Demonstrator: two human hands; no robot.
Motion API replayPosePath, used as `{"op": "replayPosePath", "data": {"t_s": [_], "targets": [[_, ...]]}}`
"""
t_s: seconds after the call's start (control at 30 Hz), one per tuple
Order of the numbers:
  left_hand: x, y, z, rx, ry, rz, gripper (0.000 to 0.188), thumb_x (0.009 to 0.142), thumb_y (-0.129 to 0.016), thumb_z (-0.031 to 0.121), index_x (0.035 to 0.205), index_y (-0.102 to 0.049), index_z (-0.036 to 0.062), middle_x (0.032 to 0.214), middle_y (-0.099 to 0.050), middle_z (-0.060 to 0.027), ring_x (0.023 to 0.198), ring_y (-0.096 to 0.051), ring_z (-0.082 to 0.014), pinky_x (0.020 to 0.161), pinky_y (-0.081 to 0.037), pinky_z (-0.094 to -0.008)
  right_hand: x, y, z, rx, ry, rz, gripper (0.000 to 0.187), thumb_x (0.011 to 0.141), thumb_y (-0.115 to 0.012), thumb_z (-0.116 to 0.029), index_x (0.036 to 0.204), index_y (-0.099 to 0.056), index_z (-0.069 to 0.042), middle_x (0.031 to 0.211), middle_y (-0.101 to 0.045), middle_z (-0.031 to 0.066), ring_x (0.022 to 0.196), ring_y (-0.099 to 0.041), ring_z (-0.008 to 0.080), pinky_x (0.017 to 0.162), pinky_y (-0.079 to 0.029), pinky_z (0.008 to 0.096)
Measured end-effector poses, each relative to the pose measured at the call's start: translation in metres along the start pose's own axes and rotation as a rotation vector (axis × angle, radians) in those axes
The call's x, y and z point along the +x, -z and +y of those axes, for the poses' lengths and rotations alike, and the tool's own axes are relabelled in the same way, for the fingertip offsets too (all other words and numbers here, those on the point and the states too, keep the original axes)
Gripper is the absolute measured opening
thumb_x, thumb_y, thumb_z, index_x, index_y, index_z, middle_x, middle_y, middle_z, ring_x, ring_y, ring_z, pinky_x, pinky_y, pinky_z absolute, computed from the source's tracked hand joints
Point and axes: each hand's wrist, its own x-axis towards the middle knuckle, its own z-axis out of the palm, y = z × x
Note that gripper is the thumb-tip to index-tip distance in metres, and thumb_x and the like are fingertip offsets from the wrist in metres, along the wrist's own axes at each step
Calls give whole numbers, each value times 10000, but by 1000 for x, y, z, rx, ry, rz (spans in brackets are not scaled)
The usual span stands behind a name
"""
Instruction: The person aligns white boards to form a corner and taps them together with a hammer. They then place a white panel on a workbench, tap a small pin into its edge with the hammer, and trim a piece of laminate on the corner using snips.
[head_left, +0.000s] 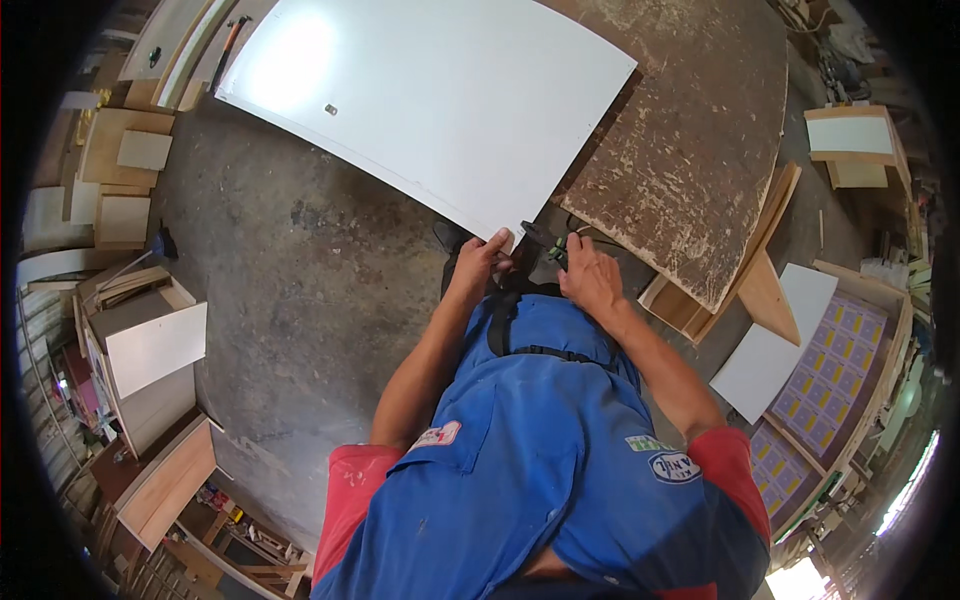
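A large white panel (440,110) lies tilted across the upper middle of the head view, its nearest corner pointing at me. My left hand (478,268) pinches that corner, thumb on the white face and fingers curled under the edge. Just right of the corner, my right hand (594,278) is closed around a dark hand tool with green parts (545,240). The tool's black head reaches to the panel's edge; its exact kind is hard to make out, and my fingers cover part of it.
Under the panel's right side stands a worn brown worktable (690,130). A hammer (230,48) lies beyond the panel's left corner. Wooden cabinet parts (155,350) stand at the left. Right of me are a leaning wooden board (768,300), a white board (775,340) and patterned purple sheets (835,350).
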Motion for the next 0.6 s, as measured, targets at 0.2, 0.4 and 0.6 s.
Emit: {"op": "replayPosePath", "data": {"t_s": [0.2, 0.4, 0.6], "targets": [[15, -5, -9, -369, -91, -91, 317, 931, -672, 159, 1177, -594, -25, 1054, -695, -94, 954, -678, -190, 739, -522, -292, 25, 6, 24, 345, 49, -213, 230, 787, -633, -184, 926, -537, -28, 737, -616, 160, 639, -643, 355, 565, -523, 462], [11, -1, -5, -224, -96, -69, 277, 930, -682, 178, 1099, -610, -30, 1021, -682, -79, 894, -657, -147, 721, -504, -274, 53, 28, 49, 1068, -299, -1048, 197, 758, -632, -156, 837, -452, -139, 633, -414, -27, 450, -389, 80, 360, -319, 248], [16, -1, -15, -325, -233, -163, 264, 920, -701, 228, 1057, -656, 7, 946, -685, -33, 788, -601, -116, 663, -435, -283, 60, 29, 57, 1102, -418, -1096, 209, 819, -634, -162, 899, -442, -137, 666, -394, -29, 484, -367, 66, 374, -298, 238]]}}
